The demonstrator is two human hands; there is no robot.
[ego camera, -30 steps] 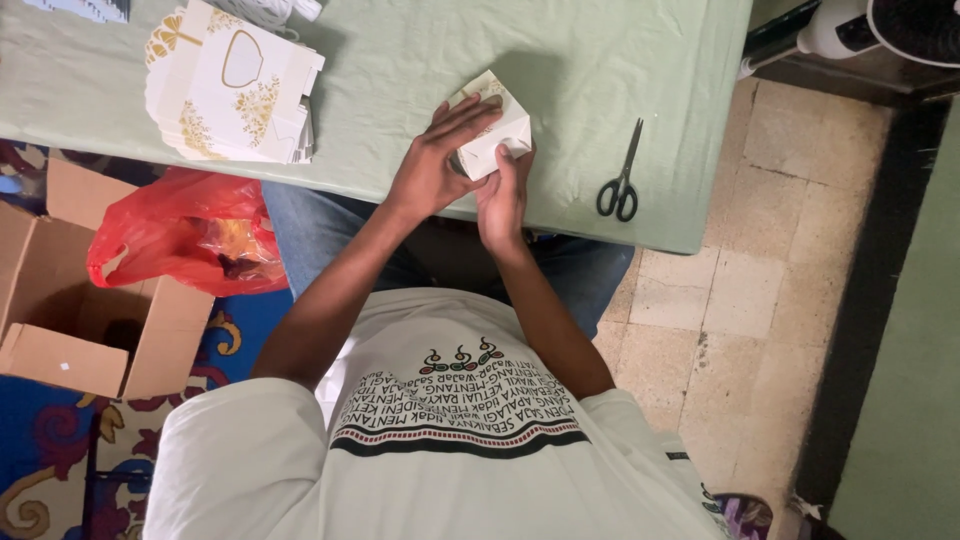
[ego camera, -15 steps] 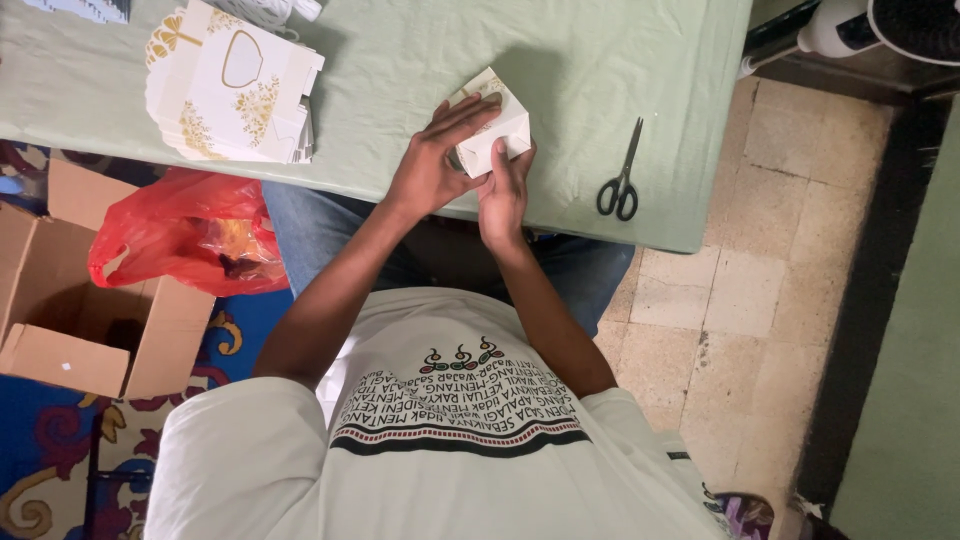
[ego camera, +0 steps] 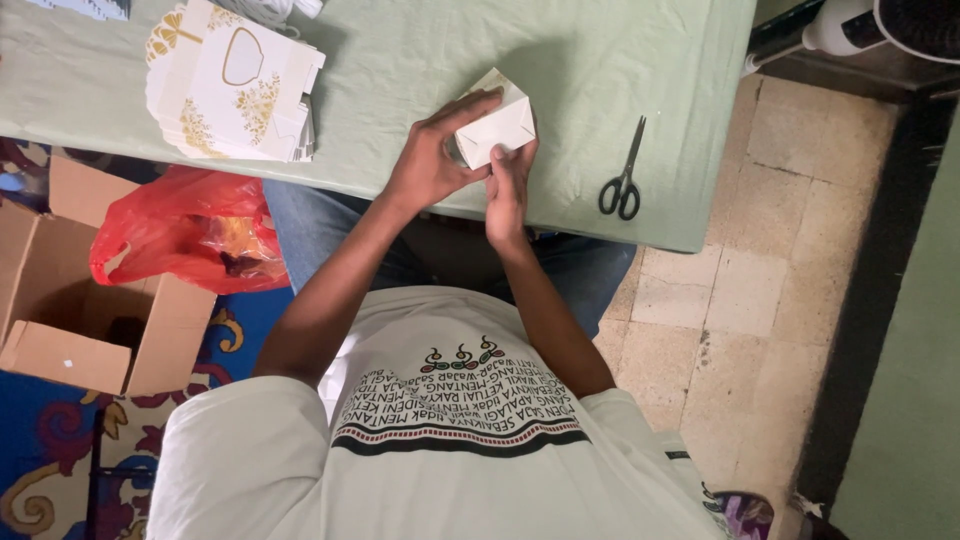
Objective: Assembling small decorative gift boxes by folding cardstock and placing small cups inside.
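Both my hands hold a small white paper box (ego camera: 497,128) over the near edge of a table with a pale green cloth (ego camera: 400,60). My left hand (ego camera: 428,165) wraps the box's left side, its fingers stretched across the top. My right hand (ego camera: 508,188) presses against the underside and right corner from below. The box looks partly folded, with a flap sticking up at the far side. Its inside is hidden.
A stack of flat white-and-gold box blanks (ego camera: 230,85) lies at the table's left. Black scissors (ego camera: 622,178) rest near the right edge. Below the table are a red plastic bag (ego camera: 185,235) and an open cardboard carton (ego camera: 80,310). Tiled floor (ego camera: 760,300) lies to the right.
The hands and box have barely shifted. My left fingers have slid a little further across the top of the box.
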